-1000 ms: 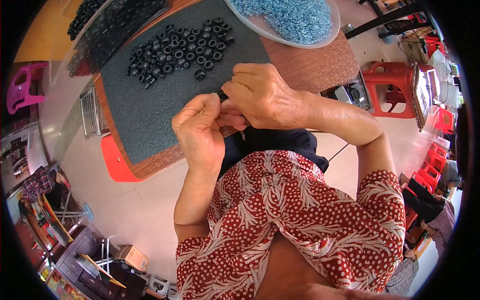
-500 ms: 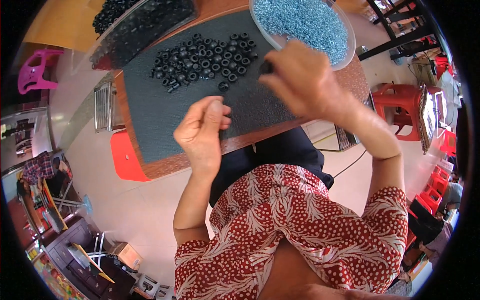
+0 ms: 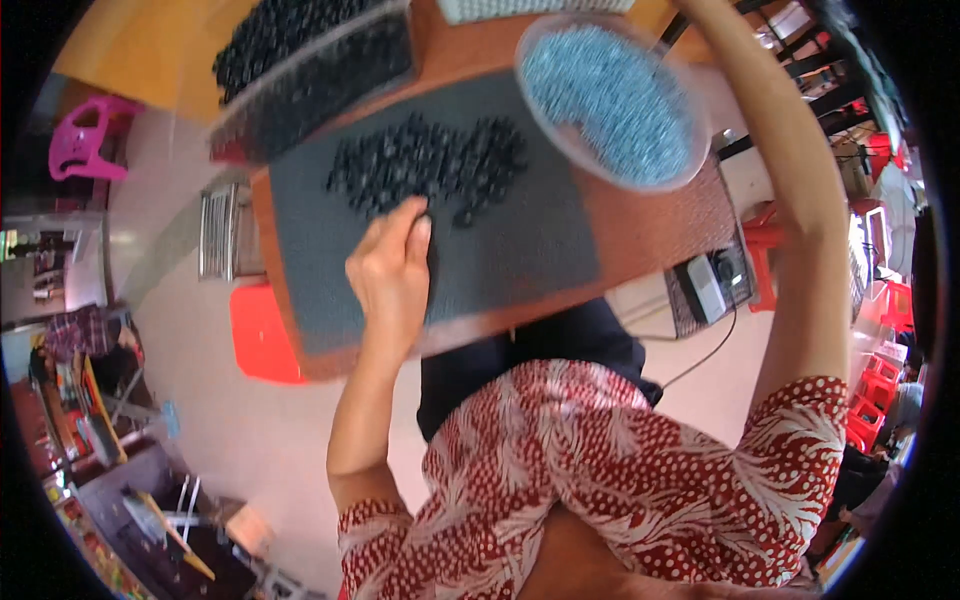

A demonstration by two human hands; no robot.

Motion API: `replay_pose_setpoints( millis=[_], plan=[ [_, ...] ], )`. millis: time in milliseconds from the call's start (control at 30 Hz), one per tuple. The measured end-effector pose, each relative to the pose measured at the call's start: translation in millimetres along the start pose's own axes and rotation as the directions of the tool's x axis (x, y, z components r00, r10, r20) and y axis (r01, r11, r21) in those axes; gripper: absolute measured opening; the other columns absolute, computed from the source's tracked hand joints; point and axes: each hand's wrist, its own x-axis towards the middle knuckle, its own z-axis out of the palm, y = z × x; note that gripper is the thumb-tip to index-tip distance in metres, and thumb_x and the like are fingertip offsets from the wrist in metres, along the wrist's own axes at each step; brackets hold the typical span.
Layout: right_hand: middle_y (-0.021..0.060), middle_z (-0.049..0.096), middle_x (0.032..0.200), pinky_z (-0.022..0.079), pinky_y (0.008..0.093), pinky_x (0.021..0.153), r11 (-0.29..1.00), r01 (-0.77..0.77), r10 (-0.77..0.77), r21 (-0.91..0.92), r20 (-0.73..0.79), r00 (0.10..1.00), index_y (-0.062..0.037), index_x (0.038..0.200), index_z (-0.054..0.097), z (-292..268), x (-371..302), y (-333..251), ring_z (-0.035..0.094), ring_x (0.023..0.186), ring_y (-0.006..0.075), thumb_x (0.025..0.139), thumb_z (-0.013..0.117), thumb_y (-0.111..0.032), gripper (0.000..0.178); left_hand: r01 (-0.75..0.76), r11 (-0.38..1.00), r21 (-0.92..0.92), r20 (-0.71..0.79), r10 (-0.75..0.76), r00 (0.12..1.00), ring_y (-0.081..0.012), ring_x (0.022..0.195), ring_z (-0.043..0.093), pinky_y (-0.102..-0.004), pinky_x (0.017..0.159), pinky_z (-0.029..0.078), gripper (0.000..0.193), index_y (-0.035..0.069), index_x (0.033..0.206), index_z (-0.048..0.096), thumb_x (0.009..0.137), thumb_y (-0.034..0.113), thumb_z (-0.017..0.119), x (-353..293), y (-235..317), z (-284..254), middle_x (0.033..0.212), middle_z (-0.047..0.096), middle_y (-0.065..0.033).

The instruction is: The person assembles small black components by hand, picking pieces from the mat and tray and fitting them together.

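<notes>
My left hand point(image 3: 390, 270) is over the dark grey mat point(image 3: 500, 250), at the near edge of a pile of small black ring-shaped pieces point(image 3: 430, 160). Its thumb and fingers are pressed together; what they hold, if anything, is hidden. One black piece point(image 3: 464, 217) lies just right of the fingertips, at the pile's near side. My right arm point(image 3: 780, 120) stretches up past the right side of the table, and the hand is beyond the upper edge of the picture. A clear round tub point(image 3: 535, 95) of pale blue beads stands at the mat's far right corner.
A clear box point(image 3: 310, 110) of black pieces stands at the far left. At the back is a pale basket point(image 3: 540, 8). A red stool point(image 3: 262, 335) is by the table's left side, and a white device point(image 3: 703, 290) with a cable is at its right.
My right hand has left the mat, going up and out of the picture. The left hand has closed its fingers near the pile. The view has shifted and blurred.
</notes>
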Motion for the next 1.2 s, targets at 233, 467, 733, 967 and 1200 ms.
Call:
replay_pose_setpoints(
  millis=[233,467,733,967,1200],
  plan=[
    [0.0283,0.06,0.072,0.051,0.0441,0.07,0.91,0.129,-0.14,-0.394,0.0,0.99,0.0011,0.076,0.067,47,35,59,0.063,0.073,0.0405,0.06,0.06,-0.012,0.023,0.18,0.977,-0.118,0.048,-0.175,0.983,-0.0255,0.064,0.061,-0.0327,0.06,0.048,0.017,0.001,0.094,0.064,0.077,0.002,0.064,-7,-2,2,0.076,0.062,-0.0142],
    [0.0277,0.061,0.077,0.049,0.0444,0.07,0.913,0.326,-0.329,-0.243,0.031,0.944,0.0024,0.084,0.064,85,-7,8,0.062,0.077,0.0395,0.068,0.057,-0.011,0.022,0.26,0.949,-0.18,0.037,-0.258,0.966,-0.0056,0.062,0.051,-0.0213,0.056,0.044,0.017,-0.001,0.094,0.063,0.079,0.005,0.068,-21,-4,1,0.073,0.06,-0.0018],
    [0.0217,0.061,0.078,0.047,0.043,0.067,0.896,0.442,-0.441,0.036,0.17,0.881,0.0008,0.082,0.061,62,-109,-22,0.06,0.077,0.0379,0.077,0.058,-0.009,0.011,-0.105,0.984,0.147,0.08,0.094,0.992,-0.0215,0.061,0.055,-0.032,0.054,0.044,0.027,0.005,0.091,0.062,0.067,0.009,0.075,-5,9,23,0.071,0.054,-0.0072],
    [0.0128,0.061,0.077,0.048,0.0391,0.063,0.823,0.534,-0.558,0.191,0.103,0.823,-0.0024,0.083,0.062,56,-191,-37,0.06,0.073,0.032,0.073,0.067,-0.008,0.012,-0.101,0.993,0.067,0.078,0.096,0.992,-0.0171,0.062,0.056,-0.0273,0.055,0.046,0.022,0.002,0.088,0.062,0.069,0.005,0.073,-14,7,21,0.073,0.056,-0.0058],
    [0.0084,0.061,0.079,0.047,0.0285,0.064,0.872,-0.005,-0.207,0.489,0.378,0.902,0.0005,0.093,0.064,62,-249,-60,0.059,0.073,0.0189,0.077,0.064,-0.002,0.016,0.517,0.416,-0.748,0.37,-0.385,0.845,-0.0079,0.062,0.056,-0.0195,0.053,0.044,0.017,-0.003,0.092,0.065,0.077,0.002,0.069,-22,30,1,0.078,0.064,-0.0056]
  ],
)
